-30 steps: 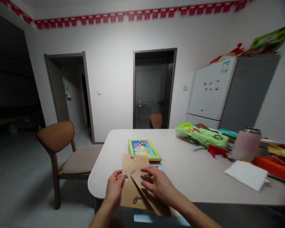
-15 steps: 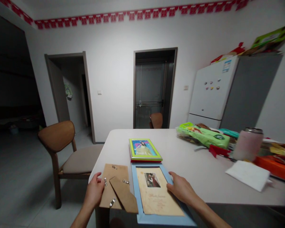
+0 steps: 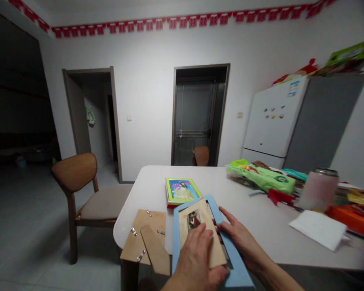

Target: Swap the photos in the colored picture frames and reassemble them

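A blue photo frame (image 3: 239,268) is tilted up at the table's near edge, with my right hand (image 3: 238,238) closed around its right side. Some fingers of that hand show through the frame's opening. Over the frame lies a cream paper insert (image 3: 185,218) bearing a small picture of a couple, turned askew to the opening. My left hand (image 3: 197,258) grips the insert's lower part, fingers across its face and thumb by the bottom edge, covering the print there. To the left, the brown backing board (image 3: 151,222) with metal clips and a stand leg lies on the table.
Beyond the blue frame lies a lime-green picture frame (image 3: 182,192) on something red. At right are a green wipes pack (image 3: 261,178), a pink bottle (image 3: 318,190), a folded white paper (image 3: 320,228) and an orange box (image 3: 352,220). A wooden chair (image 3: 75,173) stands left.
My left hand has left the backing board, now lying on the table, and moved right onto the insert. The blue frame is tilted up, and the insert has shifted askew in it.
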Tool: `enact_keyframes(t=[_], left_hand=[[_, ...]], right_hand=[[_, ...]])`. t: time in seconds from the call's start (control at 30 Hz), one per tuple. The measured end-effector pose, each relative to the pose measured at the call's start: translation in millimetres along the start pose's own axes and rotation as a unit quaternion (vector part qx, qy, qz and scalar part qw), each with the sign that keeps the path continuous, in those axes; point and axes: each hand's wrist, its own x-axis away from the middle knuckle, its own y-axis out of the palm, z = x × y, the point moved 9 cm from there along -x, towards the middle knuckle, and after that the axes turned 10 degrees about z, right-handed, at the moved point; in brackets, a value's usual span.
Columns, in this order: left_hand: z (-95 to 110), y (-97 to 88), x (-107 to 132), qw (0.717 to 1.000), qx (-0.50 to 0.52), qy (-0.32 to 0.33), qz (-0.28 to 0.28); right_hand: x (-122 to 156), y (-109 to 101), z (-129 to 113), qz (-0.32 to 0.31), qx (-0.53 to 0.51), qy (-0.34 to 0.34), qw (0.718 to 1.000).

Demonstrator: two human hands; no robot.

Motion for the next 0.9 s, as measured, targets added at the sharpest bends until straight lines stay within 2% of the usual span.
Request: enact_keyframes(t=[0.07,0.13,0.2,0.3,0.37,0.43,0.5,0.63,0.77,0.9], left_hand=[[11.7,-2.4,-2.6,0.999,-0.014,0.044,0.008],[9.6,-20.0,-4.4,0.997,-0.024,0.057,0.055],[-10.0,-48.0,-3.2,0.991,-0.037,0.013,0.129],[-55.9,-88.4,11.6,0.967,-0.063,-0.098,0.227],[-83.1,-102.3,26.8,0.955,-0.075,-0.146,0.247],[-103.0,-103.9,41.4,0.954,-0.085,-0.171,0.230],[-114.7,-97.3,53.1,0.959,-0.105,-0.184,0.189],[-115.9,-85.6,63.5,0.957,-0.194,-0.181,0.118],[-109.3,-85.7,62.6,0.939,-0.289,-0.169,0.083],[-104.8,-84.9,61.1,0.937,-0.306,-0.150,0.076]], right_hand=[[-3.7,3.4,-0.9,-0.019,0.013,-0.015,1.000],[-12.7,0.9,4.1,-0.032,0.045,-0.028,0.998],[-25.1,-8.6,14.7,-0.026,0.097,-0.033,0.994],[-43.4,-24.8,32.7,-0.016,0.192,-0.049,0.980],[-52.4,-31.8,39.2,-0.014,0.258,-0.082,0.962],[-58.4,-37.4,40.0,0.006,0.331,-0.124,0.935],[-62.1,-42.2,37.8,0.039,0.409,-0.157,0.898],[-64.9,-40.9,35.3,0.060,0.510,-0.193,0.836],[-67.1,-37.3,39.3,0.059,0.556,-0.207,0.803],[-67.8,-32.7,41.6,0.053,0.571,-0.221,0.789]])
